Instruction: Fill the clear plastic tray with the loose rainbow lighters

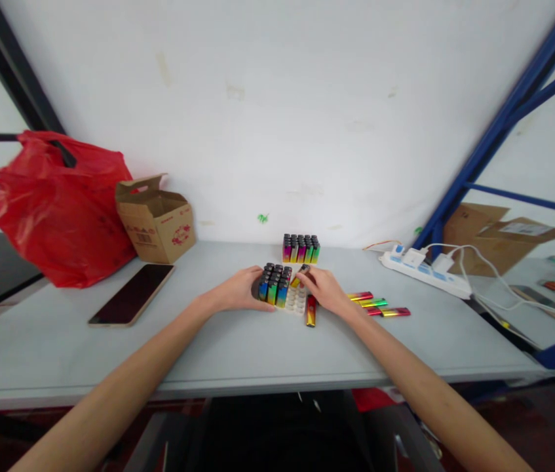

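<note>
The lighters (274, 283) stand in a clear tray (297, 299) mid-table; they look light, stiff and slick, best pinched by the sides. The left hand (238, 289) cups the tray's left edge, fingers curled. The right hand (324, 288) pinches one lighter (299, 275) over the tray's empty slots. Both forearms reach straight forward. Loose lighters (380, 304) lie right.
</note>
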Tool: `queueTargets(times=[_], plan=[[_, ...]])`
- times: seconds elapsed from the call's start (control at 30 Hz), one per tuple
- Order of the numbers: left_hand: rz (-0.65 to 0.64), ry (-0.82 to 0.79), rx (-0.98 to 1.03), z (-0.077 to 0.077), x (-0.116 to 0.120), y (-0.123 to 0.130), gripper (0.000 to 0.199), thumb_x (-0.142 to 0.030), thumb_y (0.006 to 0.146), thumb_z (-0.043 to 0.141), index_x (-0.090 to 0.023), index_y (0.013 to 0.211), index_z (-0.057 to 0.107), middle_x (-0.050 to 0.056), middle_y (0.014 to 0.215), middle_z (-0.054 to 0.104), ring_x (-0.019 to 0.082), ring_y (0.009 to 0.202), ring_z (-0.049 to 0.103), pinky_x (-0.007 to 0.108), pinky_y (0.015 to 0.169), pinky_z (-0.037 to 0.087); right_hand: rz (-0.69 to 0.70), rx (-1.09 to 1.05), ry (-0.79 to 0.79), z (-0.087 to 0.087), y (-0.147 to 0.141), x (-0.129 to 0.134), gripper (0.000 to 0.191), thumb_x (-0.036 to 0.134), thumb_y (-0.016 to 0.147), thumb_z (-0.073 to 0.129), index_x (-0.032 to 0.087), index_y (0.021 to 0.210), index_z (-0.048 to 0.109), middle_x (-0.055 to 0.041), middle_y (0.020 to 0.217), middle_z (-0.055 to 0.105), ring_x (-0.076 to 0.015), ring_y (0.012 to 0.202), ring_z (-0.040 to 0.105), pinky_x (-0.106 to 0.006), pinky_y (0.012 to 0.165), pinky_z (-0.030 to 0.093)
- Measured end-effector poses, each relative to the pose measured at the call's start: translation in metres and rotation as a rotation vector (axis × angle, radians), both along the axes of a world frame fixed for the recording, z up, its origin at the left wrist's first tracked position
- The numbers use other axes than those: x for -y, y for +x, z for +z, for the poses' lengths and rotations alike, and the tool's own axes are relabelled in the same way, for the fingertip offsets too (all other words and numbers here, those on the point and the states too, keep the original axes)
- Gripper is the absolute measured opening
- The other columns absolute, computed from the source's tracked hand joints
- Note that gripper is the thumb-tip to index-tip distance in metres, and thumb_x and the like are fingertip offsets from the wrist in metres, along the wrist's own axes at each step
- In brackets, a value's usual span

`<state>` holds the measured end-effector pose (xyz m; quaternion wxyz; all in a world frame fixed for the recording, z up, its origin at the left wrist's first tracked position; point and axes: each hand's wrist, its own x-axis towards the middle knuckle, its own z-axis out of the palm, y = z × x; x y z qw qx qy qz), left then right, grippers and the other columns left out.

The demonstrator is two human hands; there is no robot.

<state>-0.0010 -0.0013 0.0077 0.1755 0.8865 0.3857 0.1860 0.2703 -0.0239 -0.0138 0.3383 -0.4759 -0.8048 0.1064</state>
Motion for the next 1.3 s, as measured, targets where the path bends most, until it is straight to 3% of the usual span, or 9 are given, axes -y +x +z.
queueTargets(times=[0.27, 0.43, 0.5, 0.6, 0.73, 0.87, 0.97, 1.1, 1.3], plan=[[-0.008, 0.017, -0.003, -0.001, -0.001, 0.000, 0.067, -0.069, 0.062, 0.081, -0.020, 0.105, 0.065, 0.008, 0.104, 0.069, 0.031, 0.094, 0.066, 0.042, 0.084, 0.053, 0.073, 0.160, 0.070, -0.001, -0.007, -0.001, 0.030, 0.040, 0.106, 0.051, 0.021, 0.083, 0.053, -0.0025, 0.077, 0.063, -0.0185, 0.070, 0.057, -0.030, 0.069, 0.044], [-0.050, 0.020, 0.062, -0.005, -0.004, -0.002, 0.068, -0.067, 0.062, 0.082, -0.024, 0.113, 0.068, 0.007, 0.107, 0.071, 0.031, 0.098, 0.067, 0.041, 0.087, 0.053, 0.054, 0.258, 0.078, 0.003, -0.005, 0.001, 0.033, 0.044, 0.105, 0.052, 0.021, 0.082, 0.057, -0.0047, 0.080, 0.065, -0.0206, 0.076, 0.059, -0.033, 0.074, 0.047], [-0.054, 0.013, 0.059, -0.006, -0.005, -0.002, 0.071, -0.067, 0.063, 0.082, -0.023, 0.117, 0.068, 0.008, 0.111, 0.071, 0.032, 0.100, 0.067, 0.041, 0.089, 0.052, 0.065, 0.240, 0.078, 0.009, 0.000, 0.004, 0.032, 0.047, 0.105, 0.052, 0.020, 0.090, 0.062, -0.0066, 0.090, 0.068, -0.0222, 0.086, 0.062, -0.036, 0.082, 0.050], [-0.055, 0.009, 0.063, -0.008, -0.006, -0.003, 0.076, -0.068, 0.063, 0.082, -0.023, 0.122, 0.067, 0.009, 0.116, 0.070, 0.033, 0.105, 0.067, 0.042, 0.092, 0.052, 0.027, 0.173, 0.067, 0.022, 0.017, 0.017, 0.034, 0.049, 0.105, 0.050, 0.021, 0.118, 0.064, -0.0099, 0.114, 0.069, -0.0250, 0.110, 0.063, -0.043, 0.100, 0.049], [-0.055, -0.001, 0.073, -0.010, -0.007, -0.004, 0.080, -0.069, 0.062, 0.083, -0.024, 0.126, 0.066, 0.009, 0.121, 0.069, 0.034, 0.110, 0.066, 0.043, 0.096, 0.051, -0.042, 0.208, 0.059, 0.032, 0.042, 0.055, 0.039, 0.049, 0.105, 0.049, 0.025, 0.134, 0.060, -0.0117, 0.133, 0.063, -0.0280, 0.127, 0.058, -0.050, 0.112, 0.045], [-0.068, -0.012, 0.075, -0.008, -0.007, -0.004, 0.081, -0.069, 0.062, 0.084, -0.023, 0.127, 0.065, 0.009, 0.120, 0.070, 0.034, 0.111, 0.066, 0.043, 0.098, 0.051, 0.030, 0.235, 0.085, 0.022, 0.036, 0.104, 0.036, 0.041, 0.105, 0.051, 0.028, 0.138, 0.059, -0.0101, 0.141, 0.061, -0.0271, 0.134, 0.055, -0.049, 0.116, 0.045], [-0.081, -0.016, 0.084, -0.007, -0.006, -0.004, 0.081, -0.068, 0.064, 0.083, -0.024, 0.129, 0.065, 0.009, 0.121, 0.070, 0.033, 0.111, 0.066, 0.043, 0.099, 0.051, 0.115, 0.300, 0.125, 0.009, 0.021, 0.127, 0.035, 0.037, 0.104, 0.054, 0.029, 0.138, 0.062, -0.0099, 0.142, 0.062, -0.0284, 0.135, 0.056, -0.052, 0.117, 0.045], [-0.079, -0.017, 0.089, -0.006, -0.005, -0.004, 0.081, -0.067, 0.064, 0.083, -0.023, 0.130, 0.065, 0.009, 0.123, 0.070, 0.034, 0.112, 0.066, 0.043, 0.099, 0.051, 0.099, 0.315, 0.194, -0.001, 0.020, 0.134, 0.030, 0.030, 0.104, 0.053, 0.026, 0.130, 0.067, -0.0114, 0.138, 0.066, -0.0290, 0.131, 0.060, -0.056, 0.114, 0.048], [-0.070, -0.014, 0.083, -0.006, -0.005, -0.004, 0.081, -0.068, 0.063, 0.084, -0.023, 0.128, 0.066, 0.010, 0.124, 0.069, 0.035, 0.113, 0.066, 0.044, 0.100, 0.051, 0.025, 0.328, 0.186, -0.005, 0.052, 0.137, 0.022, 0.026, 0.104, 0.052, 0.024, 0.116, 0.070, -0.0101, 0.129, 0.069, -0.0273, 0.125, 0.062, -0.054, 0.115, 0.047]])
